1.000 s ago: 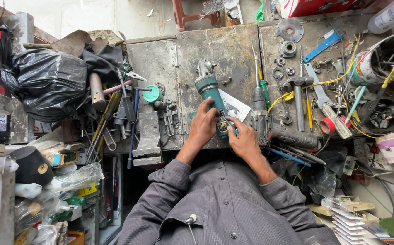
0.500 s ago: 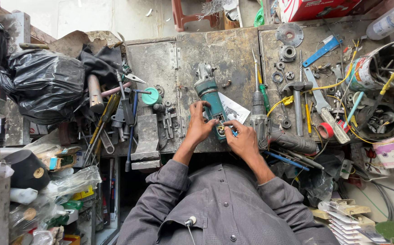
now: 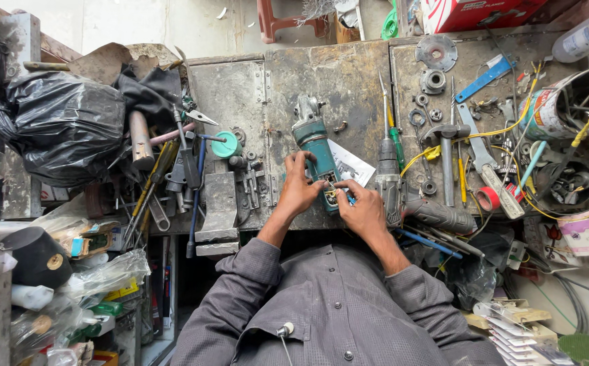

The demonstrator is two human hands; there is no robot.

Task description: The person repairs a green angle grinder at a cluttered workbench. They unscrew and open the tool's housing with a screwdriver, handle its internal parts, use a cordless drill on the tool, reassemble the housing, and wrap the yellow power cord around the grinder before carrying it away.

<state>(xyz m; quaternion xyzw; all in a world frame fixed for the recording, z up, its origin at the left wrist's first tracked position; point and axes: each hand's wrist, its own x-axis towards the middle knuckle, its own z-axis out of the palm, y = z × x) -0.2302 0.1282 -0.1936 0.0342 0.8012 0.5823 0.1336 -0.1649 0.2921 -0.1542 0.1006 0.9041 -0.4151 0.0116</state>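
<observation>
1. Head view: a teal, metal-headed angle grinder is seen lying on the worn grey metal tabletop.
2. Its body is gripped by the left hand, fingers curled round it.
3. At its open rear end, small parts are pinched by the right hand.
4. Just right of the grinder lies a grey power drill.

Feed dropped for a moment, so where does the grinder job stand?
Done: the teal angle grinder lies on the metal workbench with its rear end open, wires showing. In hand: the left hand steadies the body; the right hand works at the opening. Left: the rear isn't closed yet; no cover is identifiable.
</observation>
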